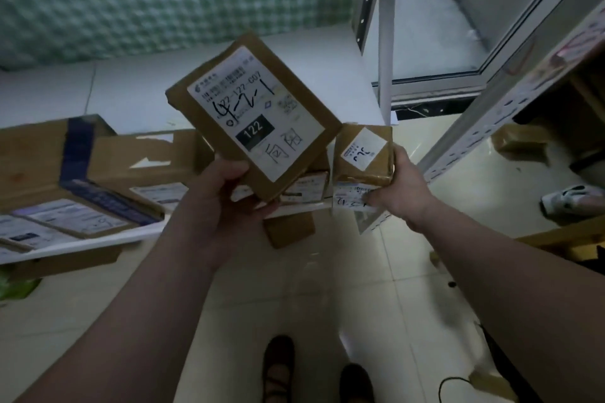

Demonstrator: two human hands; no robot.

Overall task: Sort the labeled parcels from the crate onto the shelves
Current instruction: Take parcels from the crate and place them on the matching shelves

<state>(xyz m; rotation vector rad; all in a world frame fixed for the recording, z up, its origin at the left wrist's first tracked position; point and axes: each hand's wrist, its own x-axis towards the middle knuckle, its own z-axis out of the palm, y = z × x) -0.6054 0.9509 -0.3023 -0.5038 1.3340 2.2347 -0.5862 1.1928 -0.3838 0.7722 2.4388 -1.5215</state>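
So the left hand (pixel 226 203) was gripping a flat cardboard parcel (pixel 253 116) by its bottom corner, thumb on the front face, fingers wrapped behind. It was held up tilted, label side toward the camera. The white label (pixel 255 111) had "122" printed in a black box and some black marker scrawl over it.

The right hand (pixel 397 186) was closed around a smaller boxy parcel (pixel 363 154), which sat just to the right of the big one, their edges about touching. It had a little white sticker (pixel 363 148) on top with blue pen marks that were too blurry to read. Looked like there was a second labeled parcel (pixel 352 198) pinched under it in the same hand, but I couldn't tell for sure.

Behind both hands, on the left, there was a low white shelf (pixel 98 240) with more labeled parcels (pixel 82 216) lying flat on it and a big open cardboard box (pixel 42 160) behind them. On the right stood a metal shelf post (pixel 484 121) with holes in it, with a few brown parcels (pixel 517 141) on the floor near it. White tile floor (pixel 343 288) underneath, and dark shoes (pixel 278 366) at the bottom of the view.
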